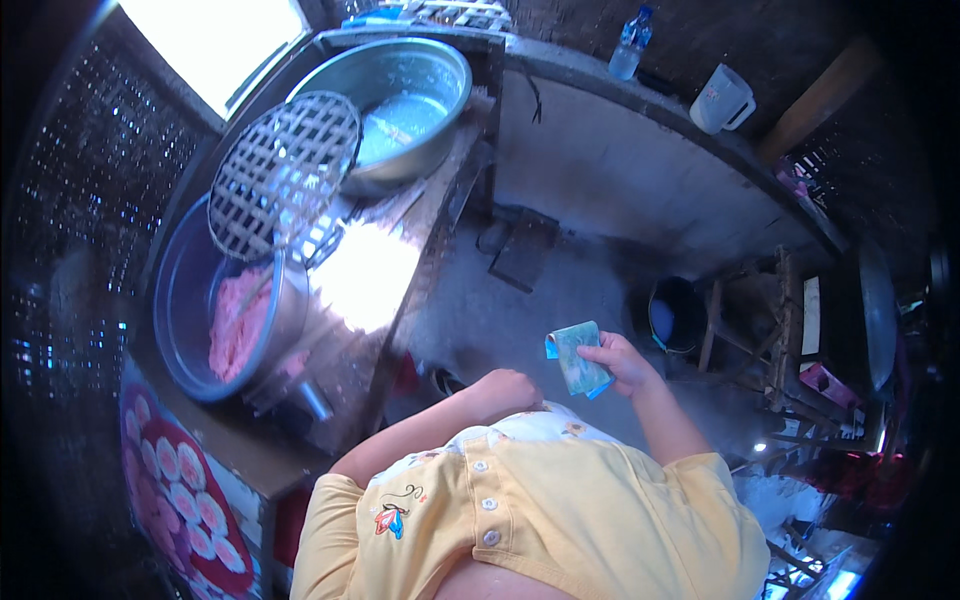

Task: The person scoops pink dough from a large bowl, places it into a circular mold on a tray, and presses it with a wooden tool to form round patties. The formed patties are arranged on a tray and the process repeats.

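Observation:
My right hand [624, 361] grips a small bundle of folded paper, apparently banknotes [579, 363], with the thumb on top. The notes are mostly green, with bright blue edges at the ends. At my waist, my left hand [507, 393] is curled, back of the hand up. It rests against the patterned white part of my yellow shirt [570, 495]. Its fingertips are hidden, so I cannot tell whether it holds anything.
Along the left counter stand a large metal basin [450, 112], a woven rack [285, 172] and a tub [176, 300] holding a pink mass [238, 326]. A bottle [631, 45] and a white pitcher [721, 101] sit on the far ledge. A dark bucket [675, 315] stands right.

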